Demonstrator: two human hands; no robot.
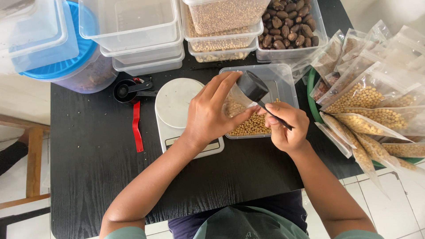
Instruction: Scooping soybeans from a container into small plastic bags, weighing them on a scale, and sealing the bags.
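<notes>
My left hand (211,114) holds a small clear pouch (233,102) partly filled with pale beans, above the edge of a clear tray of the same beans (283,84). My right hand (285,126) grips the handle of a black measuring scoop (252,86), whose cup is tipped over the pouch's mouth. A white kitchen scale (175,104) stands just left of my left hand on the black table (93,155).
Stacked clear tubs of grains and nuts (221,26) line the far edge, with a blue-lidded tub (71,57) at the far left. Black measuring cups (128,90) and a red strip (137,126) lie left of the scale. Several filled pouches (372,97) pile at the right.
</notes>
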